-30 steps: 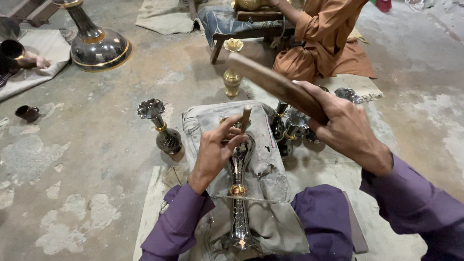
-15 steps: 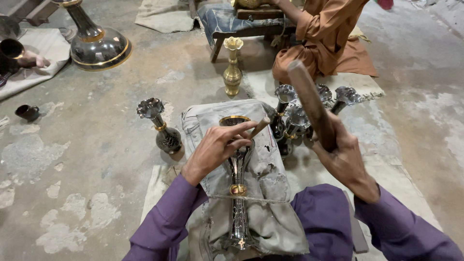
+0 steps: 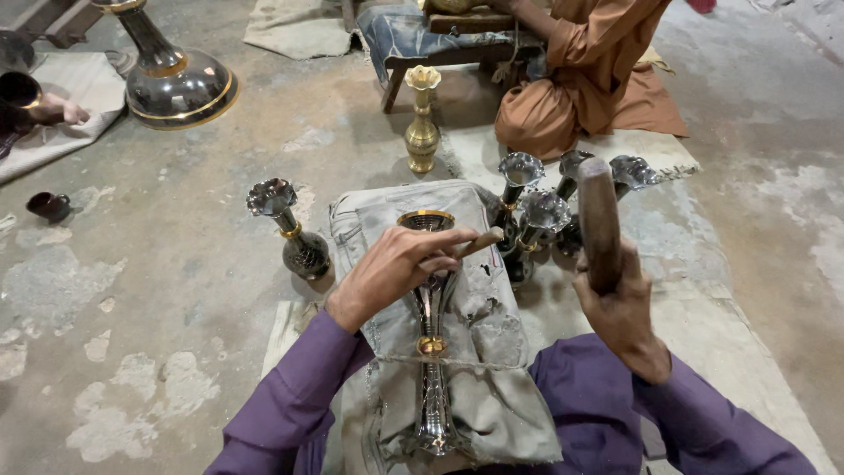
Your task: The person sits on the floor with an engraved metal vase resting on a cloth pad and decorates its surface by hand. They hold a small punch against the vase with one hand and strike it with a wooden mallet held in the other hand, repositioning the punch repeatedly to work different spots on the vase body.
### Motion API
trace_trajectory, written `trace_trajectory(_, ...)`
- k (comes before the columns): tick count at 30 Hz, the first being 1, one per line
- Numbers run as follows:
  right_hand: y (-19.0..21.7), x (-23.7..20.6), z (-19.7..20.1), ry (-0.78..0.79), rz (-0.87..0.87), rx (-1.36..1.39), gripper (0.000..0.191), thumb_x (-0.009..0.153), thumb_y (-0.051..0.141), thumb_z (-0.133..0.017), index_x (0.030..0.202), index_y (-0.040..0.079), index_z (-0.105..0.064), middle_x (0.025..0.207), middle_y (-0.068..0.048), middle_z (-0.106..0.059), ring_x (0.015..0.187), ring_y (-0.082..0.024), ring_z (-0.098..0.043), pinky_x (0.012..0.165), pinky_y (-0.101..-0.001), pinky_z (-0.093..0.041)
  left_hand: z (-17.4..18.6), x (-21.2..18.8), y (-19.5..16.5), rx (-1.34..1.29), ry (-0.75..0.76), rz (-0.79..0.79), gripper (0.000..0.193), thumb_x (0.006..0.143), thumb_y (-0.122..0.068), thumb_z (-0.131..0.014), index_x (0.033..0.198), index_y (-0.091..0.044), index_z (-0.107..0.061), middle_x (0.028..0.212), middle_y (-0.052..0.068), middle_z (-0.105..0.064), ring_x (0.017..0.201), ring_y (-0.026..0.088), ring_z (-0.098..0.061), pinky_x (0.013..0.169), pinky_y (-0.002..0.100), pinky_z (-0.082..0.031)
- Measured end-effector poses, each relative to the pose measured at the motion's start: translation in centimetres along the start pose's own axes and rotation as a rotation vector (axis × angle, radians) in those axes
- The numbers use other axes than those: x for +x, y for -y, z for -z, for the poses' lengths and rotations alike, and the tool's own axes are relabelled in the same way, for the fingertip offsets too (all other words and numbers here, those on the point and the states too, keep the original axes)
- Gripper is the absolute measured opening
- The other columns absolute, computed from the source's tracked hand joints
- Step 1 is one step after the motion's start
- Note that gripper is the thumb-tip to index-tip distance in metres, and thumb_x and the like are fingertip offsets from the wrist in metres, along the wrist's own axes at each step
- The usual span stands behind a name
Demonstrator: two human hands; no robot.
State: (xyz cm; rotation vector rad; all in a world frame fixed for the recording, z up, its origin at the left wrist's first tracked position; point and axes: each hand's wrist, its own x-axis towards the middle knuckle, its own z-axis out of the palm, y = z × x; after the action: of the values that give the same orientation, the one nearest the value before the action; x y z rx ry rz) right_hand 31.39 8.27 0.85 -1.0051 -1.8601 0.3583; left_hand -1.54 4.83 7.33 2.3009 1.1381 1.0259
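Silver-and-gold metal catches the light: a long fluted vase [image 3: 431, 352] lies on its side along a grey padded cloth [image 3: 475, 387] over the person's lap, its gold-rimmed mouth pointing away. The left hand [image 3: 396, 268] rests on the vase near the mouth, its grip closed around a small wooden-handled chisel [image 3: 479, 244] whose tip I cannot make out. The right hand [image 3: 620, 308] has its grip closed around a wooden mallet [image 3: 598, 220], raised upright beside the vase.

The risk, as I judge it, is a blow landing off the chisel: the left fingers sit just beside the tool's end, and the vase, round and only cradled by cloth, could roll or dent.

Finished vases [image 3: 536, 211] stand clustered just right of the cloth, near the mallet's swing; one dark vase [image 3: 294, 233] stands left, a brass vase [image 3: 422, 123] beyond. Their mouths look empty, as far as shows. Another person in orange [image 3: 598, 79] sits farther back.
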Motion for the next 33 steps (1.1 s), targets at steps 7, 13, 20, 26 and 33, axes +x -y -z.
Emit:
trace_trajectory(7,-1.5,-2.3,-1.3,-0.062,0.043,0.027,0.039,0.094,0.018,-0.071,0.129,0.018,-0.053,0.098,-0.01,-0.07,0.072,-0.026,-0.069,0.062,-0.0378,-0.056,-0.4,0.7,0.6,0.187,0.113,-0.104,0.048,0.086,-0.019,-0.076,0.134,-0.022,-0.068,0.096,0.01,-0.078,0.075,0.03,-0.071,0.064,0.044,-0.052)
trace_trajectory(13,-0.4,-0.4,-0.2,0.156,-0.081,-0.323,0.057,0.083,0.017,-0.073,0.136,0.017,-0.054,0.093,-0.016,-0.072,0.077,-0.037,-0.073,0.064,-0.0466,-0.057,-0.2,-0.5,1.4,-0.138,-0.074,0.152,0.048,0.095,-0.012,-0.07,0.141,-0.017,-0.057,0.104,0.008,-0.08,0.09,0.017,-0.08,0.078,0.033,-0.065)
trace_trajectory(20,2.1,2.7,1.8,0.519,0.078,-0.458,0.08,0.075,0.013,-0.074,0.148,0.032,-0.047,0.113,-0.008,-0.065,0.083,-0.03,-0.072,0.068,-0.0422,-0.06,-0.2,-1.0,2.0,-0.33,-0.162,0.199,0.051,0.093,-0.007,-0.073,0.141,-0.012,-0.056,0.102,0.009,-0.08,0.093,0.014,-0.079,0.077,0.031,-0.065)
trace_trajectory(26,3.1,4.8,3.0,0.644,0.105,-0.651,0.087,0.073,0.013,-0.076,0.15,0.041,-0.046,0.114,-0.002,-0.066,0.082,-0.025,-0.072,0.066,-0.0382,-0.062,-0.1,-0.7,2.0,-0.241,-0.121,0.195,0.052,0.091,-0.007,-0.074,0.14,-0.013,-0.059,0.099,0.009,-0.081,0.087,0.014,-0.079,0.077,0.031,-0.065)
trace_trajectory(33,3.5,7.4,4.3,0.264,0.159,-0.186,0.075,0.09,0.014,-0.069,0.158,0.031,-0.041,0.116,-0.008,-0.069,0.088,-0.019,-0.071,0.076,-0.0354,-0.061,-0.2,-0.3,1.8,-0.17,-0.089,0.2,0.053,0.09,-0.011,-0.074,0.14,-0.016,-0.059,0.102,0.009,-0.081,0.088,0.017,-0.08,0.077,0.035,-0.066)
